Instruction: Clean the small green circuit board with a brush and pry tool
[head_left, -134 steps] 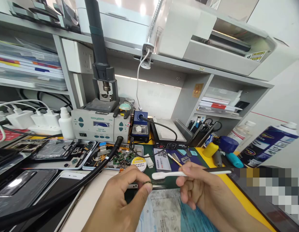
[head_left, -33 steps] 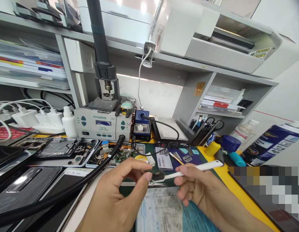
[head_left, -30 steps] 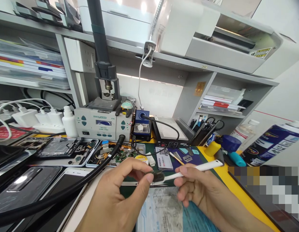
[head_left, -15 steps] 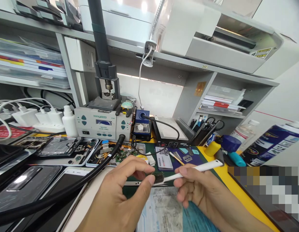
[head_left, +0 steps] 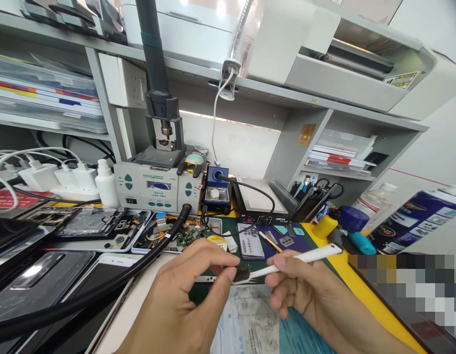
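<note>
- While the left hand (head_left: 183, 305) pinches a small dark part (head_left: 233, 269) between thumb and fingertips, clamped tight on it, the right hand (head_left: 305, 295) is closed around the handle of a white brush (head_left: 301, 258), whose dark bristle head (head_left: 243, 271) lies against the part.
- Both are held up just above the near edge of the desk (head_left: 355, 290), over the green mat (head_left: 272, 246) and a worn printed sheet (head_left: 246, 319).
- By my judgement the step in hand is brushing the part clean; the next stroke calls for a steady pinch on the left and short, light passes with the bristles so that the tiny part does not slip out.
- A thick black hose (head_left: 102, 290) crosses the desk from the near left to just beyond the left hand, close enough to hamper that wrist.
- Farther left lie opened phones (head_left: 95, 226) and a tray of loose boards (head_left: 176, 238).
- At the far side stand a rework station (head_left: 157, 187), a white bottle (head_left: 105, 184) and a blue tip-cleaner holder (head_left: 216, 189).
- To the right are a yellow cap (head_left: 323, 227), a blue spray can (head_left: 412, 221) lying tilted, and tweezers (head_left: 213, 279) lying flat just under the hands.
</note>
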The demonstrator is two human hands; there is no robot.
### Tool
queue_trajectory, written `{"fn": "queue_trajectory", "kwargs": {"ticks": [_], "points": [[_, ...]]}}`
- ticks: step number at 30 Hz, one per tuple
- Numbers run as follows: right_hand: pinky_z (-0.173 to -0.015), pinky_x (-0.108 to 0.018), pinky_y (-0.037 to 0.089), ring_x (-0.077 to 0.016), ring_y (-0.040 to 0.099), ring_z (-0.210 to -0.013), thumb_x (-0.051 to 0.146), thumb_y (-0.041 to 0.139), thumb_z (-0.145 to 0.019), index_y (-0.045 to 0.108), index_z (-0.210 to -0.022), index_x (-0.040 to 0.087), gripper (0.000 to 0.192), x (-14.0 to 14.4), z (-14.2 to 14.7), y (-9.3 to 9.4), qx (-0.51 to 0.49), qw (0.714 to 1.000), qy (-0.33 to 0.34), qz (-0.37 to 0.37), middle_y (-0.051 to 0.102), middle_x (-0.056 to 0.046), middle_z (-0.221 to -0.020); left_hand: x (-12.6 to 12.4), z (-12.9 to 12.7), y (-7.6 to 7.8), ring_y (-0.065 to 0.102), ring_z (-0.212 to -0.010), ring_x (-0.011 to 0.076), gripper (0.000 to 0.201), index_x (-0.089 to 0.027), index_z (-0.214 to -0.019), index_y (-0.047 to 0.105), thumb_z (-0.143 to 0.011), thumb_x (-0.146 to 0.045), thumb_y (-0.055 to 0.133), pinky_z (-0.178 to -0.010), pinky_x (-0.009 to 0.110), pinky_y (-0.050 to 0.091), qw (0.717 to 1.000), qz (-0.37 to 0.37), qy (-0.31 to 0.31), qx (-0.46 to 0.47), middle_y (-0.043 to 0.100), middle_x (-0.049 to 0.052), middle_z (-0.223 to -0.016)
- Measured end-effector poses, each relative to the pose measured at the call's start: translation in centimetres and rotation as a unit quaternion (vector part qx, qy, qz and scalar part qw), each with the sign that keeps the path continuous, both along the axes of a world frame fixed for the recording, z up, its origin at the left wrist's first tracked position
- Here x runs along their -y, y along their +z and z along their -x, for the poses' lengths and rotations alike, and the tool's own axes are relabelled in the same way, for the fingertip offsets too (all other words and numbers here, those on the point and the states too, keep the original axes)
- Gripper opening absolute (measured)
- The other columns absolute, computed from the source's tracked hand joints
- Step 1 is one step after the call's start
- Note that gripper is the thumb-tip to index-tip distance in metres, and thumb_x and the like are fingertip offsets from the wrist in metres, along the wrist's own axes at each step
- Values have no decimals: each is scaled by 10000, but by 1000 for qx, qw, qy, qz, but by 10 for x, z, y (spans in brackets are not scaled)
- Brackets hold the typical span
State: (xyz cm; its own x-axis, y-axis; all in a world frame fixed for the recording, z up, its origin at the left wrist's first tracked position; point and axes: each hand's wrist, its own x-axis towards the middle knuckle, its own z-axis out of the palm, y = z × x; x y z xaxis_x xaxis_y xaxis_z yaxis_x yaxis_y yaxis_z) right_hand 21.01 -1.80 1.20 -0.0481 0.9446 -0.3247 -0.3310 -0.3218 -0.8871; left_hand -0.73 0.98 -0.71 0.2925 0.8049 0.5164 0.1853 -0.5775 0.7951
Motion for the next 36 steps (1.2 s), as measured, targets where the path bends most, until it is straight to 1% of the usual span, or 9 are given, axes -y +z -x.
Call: {"fn": "queue_trajectory", "kwargs": {"ticks": [9, 16, 20, 25, 29, 36], "points": [[-527, -231, 557, -173, 721, -597, 295, 780, -855, 725, -861, 141, 164, 1, 0, -1, 6, 1000, -3, -1, 769, -72, -762, 1, 5, 2, 630, -836, 117, 149, -262, -947, 654, -943, -131, 582, -744, 219, 499, 999, -32, -1, -39, 659, -43, -885], [-529, -229, 558, -169, 718, -592, 302, 790, -845, 738, -848, 134, 176, 1, 0, 1, 8, 1000, -6, 4, 771, -69, -757, 3, 6, 2, 623, -846, 121, 170, -236, -976, 655, -939, -97, 566, -759, 231, 501, 996, -60, -4, -63, 646, -29, -891], [-541, -237, 563, -172, 718, -597, 303, 795, -838, 745, -846, 136, 175, 1, 1, 1, 11, 1000, -9, 3, 774, -73, -757, 3, 5, 4, 621, -836, 132, 167, -230, -951, 654, -947, -101, 548, -744, 244, 504, 995, -66, -6, -70, 657, -21, -879], [-548, -242, 566, -180, 723, -611, 288, 783, -848, 762, -849, 127, 162, 1, 2, 2, 5, 1000, -12, 0, 774, -80, -748, 3, 5, 4, 629, -832, 148, 165, -213, -946, 664, -953, -107, 538, -770, 275, 508, 994, -67, -5, -90, 671, -4, -875], [-552, -250, 572, -181, 720, -597, 270, 786, -841, 771, -841, 112, 159, 1, 1, 1, 0, 1000, -14, -8, 771, -86, -727, 2, 6, 4, 635, -819, 155, 171, -216, -938, 677, -956, -129, 530, -738, 278, 511, 994, -41, -11, -99, 665, 1, -862], [-564, -274, 583, -189, 717, -601, 270, 780, -847, 773, -842, 115, 155, -1, 0, 0, 7, 1000, -20, 5, 763, -85, -720, 2, 4, 2, 634, -818, 145, 165, -217, -934, 677, -954, -132, 536, -739, 267, 509, 996, -41, -12, -80, 654, -5, -858]]}}
